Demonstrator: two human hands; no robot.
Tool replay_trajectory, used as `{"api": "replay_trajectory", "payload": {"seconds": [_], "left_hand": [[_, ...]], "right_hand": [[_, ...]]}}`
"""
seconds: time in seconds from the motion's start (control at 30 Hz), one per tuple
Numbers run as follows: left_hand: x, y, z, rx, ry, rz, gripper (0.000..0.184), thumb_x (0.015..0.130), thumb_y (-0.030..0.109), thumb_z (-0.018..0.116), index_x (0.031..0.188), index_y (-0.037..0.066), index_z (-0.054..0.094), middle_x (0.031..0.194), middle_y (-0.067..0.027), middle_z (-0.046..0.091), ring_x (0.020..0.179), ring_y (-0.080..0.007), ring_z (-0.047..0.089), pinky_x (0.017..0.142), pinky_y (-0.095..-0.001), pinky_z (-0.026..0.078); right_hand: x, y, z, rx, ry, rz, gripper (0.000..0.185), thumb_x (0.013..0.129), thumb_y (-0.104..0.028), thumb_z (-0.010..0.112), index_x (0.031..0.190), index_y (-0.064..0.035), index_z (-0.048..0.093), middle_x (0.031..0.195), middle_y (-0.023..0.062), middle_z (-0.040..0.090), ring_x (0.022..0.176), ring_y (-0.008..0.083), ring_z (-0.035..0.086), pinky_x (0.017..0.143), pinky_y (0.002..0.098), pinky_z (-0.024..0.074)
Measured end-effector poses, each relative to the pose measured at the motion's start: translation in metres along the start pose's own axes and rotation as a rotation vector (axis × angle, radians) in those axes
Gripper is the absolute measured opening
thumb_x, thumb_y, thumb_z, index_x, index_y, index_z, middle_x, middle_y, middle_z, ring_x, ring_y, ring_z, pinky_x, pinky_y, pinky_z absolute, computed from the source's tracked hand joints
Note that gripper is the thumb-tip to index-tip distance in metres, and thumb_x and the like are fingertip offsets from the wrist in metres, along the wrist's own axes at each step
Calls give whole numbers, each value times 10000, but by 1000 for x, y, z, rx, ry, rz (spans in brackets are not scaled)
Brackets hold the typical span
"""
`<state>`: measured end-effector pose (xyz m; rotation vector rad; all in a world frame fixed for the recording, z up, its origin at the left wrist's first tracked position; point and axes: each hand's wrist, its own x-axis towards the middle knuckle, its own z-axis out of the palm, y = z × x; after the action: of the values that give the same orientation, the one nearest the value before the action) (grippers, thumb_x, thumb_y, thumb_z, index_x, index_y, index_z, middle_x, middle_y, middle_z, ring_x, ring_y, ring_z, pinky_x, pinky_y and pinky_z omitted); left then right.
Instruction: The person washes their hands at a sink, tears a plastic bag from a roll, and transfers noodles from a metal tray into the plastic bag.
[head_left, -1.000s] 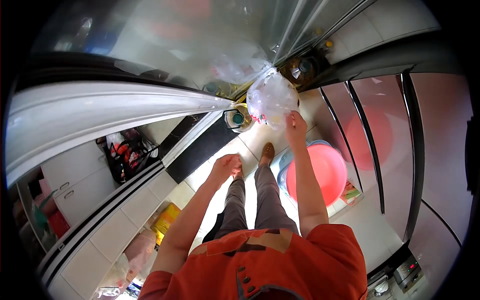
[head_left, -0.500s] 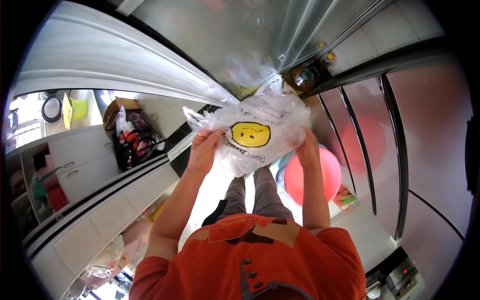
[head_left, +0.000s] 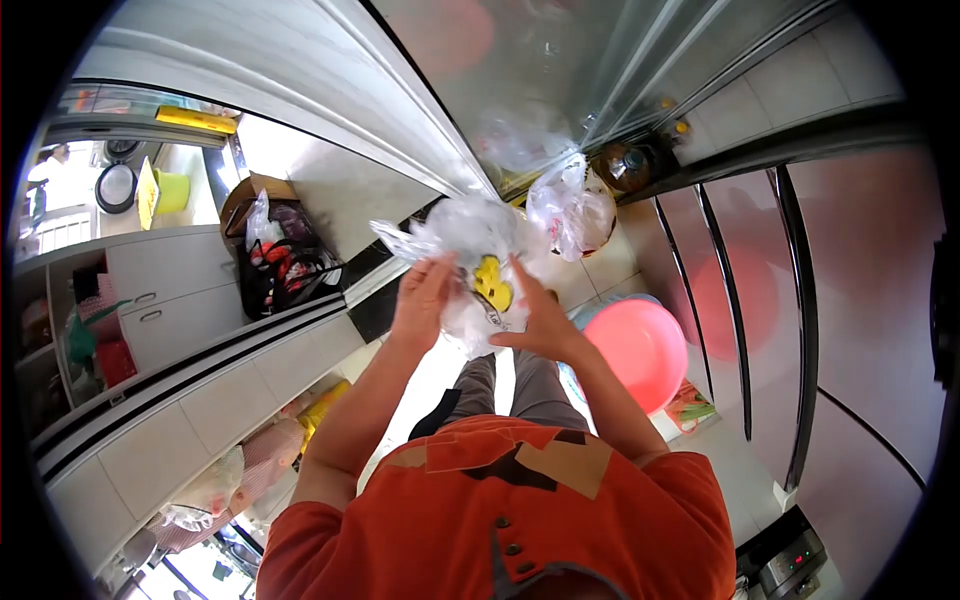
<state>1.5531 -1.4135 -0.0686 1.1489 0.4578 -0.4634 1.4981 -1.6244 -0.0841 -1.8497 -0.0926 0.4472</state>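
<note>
A crumpled, see-through white plastic bag with a yellow smiley print is bunched between my two hands, in front of my legs. On its left side my left hand grips the film, the fingers partly sunk in its folds. My right hand clasps the other side, with the thumb below and a finger stretched up along the yellow print. Part of the print is folded out of sight.
To the right on the floor stands a pink basin. Another filled plastic bag and a large bottle sit by the glass door. At the left are a black bag and a white cabinet; glossy drawers line the right.
The bag was spread wide between my hands and is now squeezed into a smaller bundle. My right hand has moved left towards my left hand, uncovering the other bag behind.
</note>
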Motion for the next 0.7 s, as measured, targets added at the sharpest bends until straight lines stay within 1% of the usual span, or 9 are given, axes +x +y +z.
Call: {"api": "replay_trajectory", "payload": {"seconds": [0.03,0.1,0.17,0.23,0.3,0.37,0.47,0.57,0.7], "left_hand": [[2,-11,5,83,-67,-56,191,911,170,592,1060,56,632,848,11,621,706,-69,564,660,-222,453],[5,-24,15,143,-181,-320,264,934,202,545,1138,41,594,869,-4,608,755,-99,583,700,-237,473],[11,-36,7,196,-182,-385,314,934,219,552,1184,28,565,976,-49,632,817,-132,613,736,-263,489],[11,-36,6,454,-184,-268,344,935,239,554,1205,25,549,1020,-76,636,844,-143,620,742,-269,490],[15,-38,-7,449,-177,-274,343,939,258,545,1191,25,551,1021,-83,635,860,-146,622,741,-270,489],[19,-35,-11,470,-164,-342,348,943,264,528,1190,19,547,1025,-88,635,859,-157,623,744,-272,488],[30,-51,-17,541,-137,-329,337,947,257,510,1182,19,552,1008,-91,638,841,-162,626,737,-275,490],[39,-74,-17,553,-124,-383,307,948,235,505,1165,27,568,987,-83,643,828,-153,628,715,-271,494],[48,-116,-16,569,-133,-433,253,945,205,535,1093,11,601,875,-40,641,744,-107,598,668,-231,483]], "right_hand": [[5,13,15,26,-39,181,870,715,-319,738,1437,-151,283,1287,175,505,1057,303,574,869,413,456],[6,87,51,14,176,200,562,747,-186,674,1279,-138,500,1026,172,631,863,305,629,748,395,485],[-2,103,34,-21,303,189,430,752,-119,629,1176,-113,560,931,175,637,788,313,626,710,384,489],[-14,108,8,69,506,231,281,759,-11,559,1022,-68,642,847,153,644,696,276,612,664,348,486],[-22,109,-24,6,663,208,312,752,11,566,1049,-56,631,802,90,614,647,174,553,615,292,457],[-18,111,-50,-108,728,278,314,749,33,558,1049,-31,624,841,129,594,676,218,559,613,305,451],[11,133,-76,-261,819,160,338,758,23,558,1088,-37,603,906,144,592,754,254,582,643,332,464],[64,209,-76,-621,901,53,366,773,-27,575,1138,-55,577,989,152,577,867,273,585,710,376,478],[113,286,-54,-857,451,241,436,767,-262,669,1158,-99,567,1029,124,572,957,307,571,792,428,482]]}}
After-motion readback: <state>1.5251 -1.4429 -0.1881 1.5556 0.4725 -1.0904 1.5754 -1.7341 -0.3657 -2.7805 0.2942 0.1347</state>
